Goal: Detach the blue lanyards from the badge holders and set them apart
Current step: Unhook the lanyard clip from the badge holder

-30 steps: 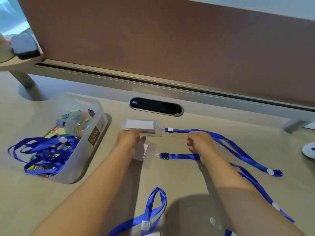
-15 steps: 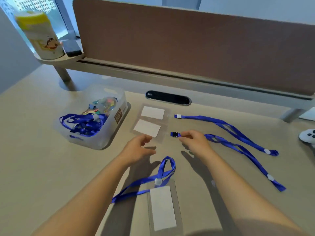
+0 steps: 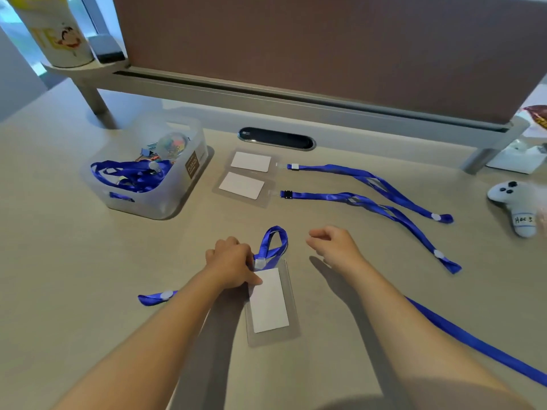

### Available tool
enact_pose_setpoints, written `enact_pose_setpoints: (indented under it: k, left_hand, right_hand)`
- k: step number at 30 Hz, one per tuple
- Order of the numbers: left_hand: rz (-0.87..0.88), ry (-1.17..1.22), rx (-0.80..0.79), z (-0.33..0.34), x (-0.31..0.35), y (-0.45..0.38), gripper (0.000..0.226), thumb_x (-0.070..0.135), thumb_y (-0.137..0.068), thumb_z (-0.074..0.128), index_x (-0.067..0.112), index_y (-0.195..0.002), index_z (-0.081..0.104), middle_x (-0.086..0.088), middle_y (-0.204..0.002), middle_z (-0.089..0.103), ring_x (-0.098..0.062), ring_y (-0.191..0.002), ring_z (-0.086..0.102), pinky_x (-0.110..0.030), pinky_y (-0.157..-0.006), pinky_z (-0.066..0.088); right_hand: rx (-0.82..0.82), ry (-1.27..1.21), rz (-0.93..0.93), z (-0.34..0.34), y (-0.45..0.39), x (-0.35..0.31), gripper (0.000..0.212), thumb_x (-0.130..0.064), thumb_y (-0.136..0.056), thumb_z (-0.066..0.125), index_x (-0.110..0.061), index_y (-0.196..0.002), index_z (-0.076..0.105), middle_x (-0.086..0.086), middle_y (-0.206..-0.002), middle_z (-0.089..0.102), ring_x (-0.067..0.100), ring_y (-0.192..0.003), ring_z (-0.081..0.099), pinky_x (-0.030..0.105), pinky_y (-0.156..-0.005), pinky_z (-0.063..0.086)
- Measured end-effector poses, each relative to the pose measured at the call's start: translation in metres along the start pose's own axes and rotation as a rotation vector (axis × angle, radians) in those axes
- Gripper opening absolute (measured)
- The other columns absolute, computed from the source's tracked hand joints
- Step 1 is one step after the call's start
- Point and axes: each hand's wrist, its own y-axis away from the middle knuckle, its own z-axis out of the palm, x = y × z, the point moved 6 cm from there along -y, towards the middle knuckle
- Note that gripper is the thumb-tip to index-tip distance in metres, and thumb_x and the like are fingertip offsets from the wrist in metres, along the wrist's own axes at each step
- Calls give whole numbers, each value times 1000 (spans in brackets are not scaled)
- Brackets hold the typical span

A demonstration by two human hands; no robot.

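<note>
Nearest the camera, a clear plastic badge holder with a white card inside (image 3: 268, 303) lies upright on the beige desk (image 3: 74, 276). The left hand (image 3: 232, 263) rests on its upper left corner, fingers curled down at the spot where a blue lanyard (image 3: 273, 244) clips on; whether they actually pinch the clip cannot be told. That lanyard loops up just beyond the holder, and its far end shows left of the forearm. The right hand (image 3: 333, 247) hovers beside the loop, fingers loosely curled, holding nothing. Another blue strap (image 3: 473, 344) runs out from under the right forearm toward the lower right.

Farther off, two more clear badge holders with white cards (image 3: 247, 174) lie side by side, and two blue lanyards (image 3: 370, 190) stretch away to their right, their clips near the holders' tabs. To the left stands a translucent plastic bin (image 3: 165, 199) holding blue lanyards and coloured clips, its brown label reading "PLASTIC". At the right edge sits a white game controller (image 3: 513, 199) with a handwritten tag that seems to read "Hoc". Behind are a black oval cable port (image 3: 276, 139), a brown partition panel (image 3: 325, 45) and a white cartoon-printed tumbler (image 3: 56, 31).
</note>
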Motion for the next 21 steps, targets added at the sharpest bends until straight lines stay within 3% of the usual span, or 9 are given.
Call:
enact_pose_setpoints:
  k: [3, 5, 9, 11, 13, 18, 21]
  left_hand:
    - [7, 296, 27, -11, 6, 5, 27, 23, -72, 71, 23, -68, 44, -1, -86, 51, -22, -85, 48, -34, -78, 40]
    - [26, 570, 65, -26, 11, 10, 28, 11, -75, 67, 22, -66, 44, -2, -78, 55, -22, -78, 53, -32, -69, 47]
    - [149, 858, 152, -65, 27, 19, 21, 2, -81, 58, 17, -67, 52, -8, -81, 57, -24, -86, 53, -26, -69, 46]
    - [199, 871, 167, -83, 36, 23, 22, 7, -83, 57, 21, -66, 55, -1, -78, 56, -26, -90, 52, -34, -76, 47]
    - [233, 819, 190, -100, 44, 27, 21, 12, -84, 57, 24, -66, 56, 4, -78, 55, -26, -91, 52, -40, -79, 45]
    - [370, 646, 206, -136, 67, 40, 9, 12, -84, 55, 11, -84, 64, 8, -75, 55, -4, -73, 49, -18, -66, 40]
    - [406, 612, 187, -149, 73, 46, 16, 9, -84, 55, 3, -95, 65, 7, -75, 56, -2, -71, 51, -13, -65, 40]
  right_hand:
    - [-3, -3, -4, 0, 5, -1, 36, -16, -91, 52, -10, -126, 51, 2, -111, 52, 15, -96, 49, 14, -53, 34]
    - [-22, -13, -1, 1, 9, -5, 36, -17, -90, 53, -12, -125, 51, 1, -112, 53, 16, -97, 49, 17, -56, 37]
    - [-30, 42, -80, -1, 16, -29, 36, -17, -89, 55, -12, -124, 52, 6, -123, 56, 18, -106, 52, 32, -87, 47]
    - [-5, 81, -171, -6, 21, -49, 38, -16, -87, 57, -11, -125, 52, 8, -127, 56, 17, -109, 52, 33, -96, 45]
    - [13, 72, -258, -11, 27, -70, 42, -15, -86, 58, -13, -127, 50, 6, -130, 54, 14, -109, 50, 28, -92, 42]
    - [-112, 125, -415, -11, 43, -110, 47, -13, -87, 57, -21, -132, 45, 1, -143, 43, 19, -129, 40, 31, -94, 38]
    - [-192, 162, -399, -8, 47, -118, 30, -18, -87, 56, -14, -118, 58, 5, -127, 57, 20, -121, 48, 32, -96, 39]
